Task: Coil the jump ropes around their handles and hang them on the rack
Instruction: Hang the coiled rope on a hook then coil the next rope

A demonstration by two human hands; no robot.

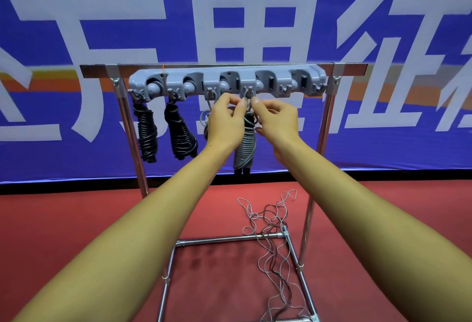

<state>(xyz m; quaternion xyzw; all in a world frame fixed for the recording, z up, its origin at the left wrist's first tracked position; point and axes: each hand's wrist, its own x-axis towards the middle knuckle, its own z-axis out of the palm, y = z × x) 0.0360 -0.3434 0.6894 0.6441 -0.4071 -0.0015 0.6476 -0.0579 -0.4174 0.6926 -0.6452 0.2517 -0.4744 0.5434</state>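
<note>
A person's left hand (224,117) and right hand (277,119) meet at the fourth hook (248,92) of the grey rack (227,80), each pinching between thumb and forefinger the loop of a grey coiled jump rope (245,142); the bundle hangs straight down at 6 o'clock from the hook, between the two wrists; the step in hand appears to be seating that loop on the hook. At 9 o'clock of the hands, another grey bundle (205,119) hangs half hidden behind the left hand, and farther out two black coiled ropes (163,130) occupy the first two hooks; at 3 o'clock two hooks (301,89) stand bare. At 6 o'clock, on the red floor (76,219), loose ropes (273,234) lie tangled over the stand's base frame (229,240); the next move likely calls for letting go once the loop holds, then gathering that tangle for coiling.
</note>
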